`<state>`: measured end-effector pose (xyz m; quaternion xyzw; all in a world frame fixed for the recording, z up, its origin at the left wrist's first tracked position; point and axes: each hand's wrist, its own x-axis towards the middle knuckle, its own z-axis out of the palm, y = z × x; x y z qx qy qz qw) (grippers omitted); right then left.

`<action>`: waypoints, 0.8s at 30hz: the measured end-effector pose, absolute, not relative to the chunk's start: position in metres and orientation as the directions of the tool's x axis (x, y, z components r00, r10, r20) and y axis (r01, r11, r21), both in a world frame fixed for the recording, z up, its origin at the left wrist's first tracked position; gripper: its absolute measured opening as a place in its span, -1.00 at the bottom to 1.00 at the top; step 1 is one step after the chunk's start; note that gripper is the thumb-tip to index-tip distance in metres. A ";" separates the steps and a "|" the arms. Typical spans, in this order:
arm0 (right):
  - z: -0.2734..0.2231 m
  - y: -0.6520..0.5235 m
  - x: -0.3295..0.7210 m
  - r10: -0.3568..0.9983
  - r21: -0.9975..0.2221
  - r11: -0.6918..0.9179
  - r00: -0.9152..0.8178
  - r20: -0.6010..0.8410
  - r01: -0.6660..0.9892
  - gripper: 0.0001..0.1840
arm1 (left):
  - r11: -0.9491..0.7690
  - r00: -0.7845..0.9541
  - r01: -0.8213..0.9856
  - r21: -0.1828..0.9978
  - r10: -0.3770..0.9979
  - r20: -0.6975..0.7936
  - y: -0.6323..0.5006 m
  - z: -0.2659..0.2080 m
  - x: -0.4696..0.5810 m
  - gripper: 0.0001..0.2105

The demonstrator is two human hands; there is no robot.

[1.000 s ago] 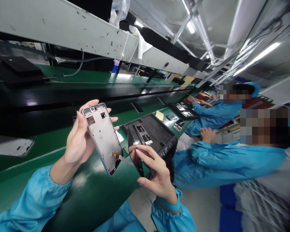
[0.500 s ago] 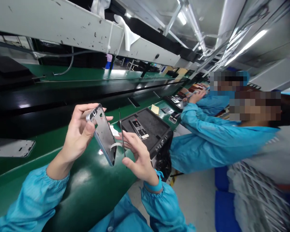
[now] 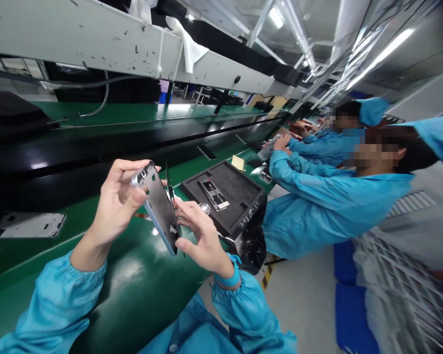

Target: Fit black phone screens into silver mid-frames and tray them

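My left hand is closed around the upper end of a phone frame, silver-blue at the edge and held tilted above the green bench. Its inner side, with cut-outs near the top, faces right. My right hand pinches a thin dark phone panel, seen almost edge-on. The panel stands close along the right side of the frame; whether the two touch, I cannot tell. Some white material shows behind the right fingers, mostly hidden.
A black tray holds an opened phone. At the left lies a pale phone plate. A dark slab and a yellow note lie farther back. A co-worker in a blue smock sits at the right.
The thin panel in my right hand has moved left, up to the phone frame. The pale strip that curved between them no longer shows. My left hand has barely moved.
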<state>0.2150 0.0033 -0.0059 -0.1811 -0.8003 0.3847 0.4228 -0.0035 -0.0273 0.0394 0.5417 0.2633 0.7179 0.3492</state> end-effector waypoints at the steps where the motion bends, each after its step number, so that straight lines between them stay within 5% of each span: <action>1: -0.008 0.003 0.210 0.633 -0.782 0.623 -0.564 0.530 -0.036 -0.12 | -0.610 -0.163 -0.208 0.764 0.792 0.588 -0.027 0.038 -0.002 -0.66; 14: -0.038 0.015 0.181 0.653 -0.809 0.571 -0.519 0.551 -0.140 0.02 | -0.585 -0.227 -0.110 0.804 0.802 0.553 -0.018 0.037 -0.005 -0.62; 24: -0.031 0.032 0.169 0.575 -0.667 0.744 -0.549 0.607 0.042 0.04 | -0.590 -0.316 -0.042 0.806 0.773 0.550 -0.028 0.042 -0.006 -0.62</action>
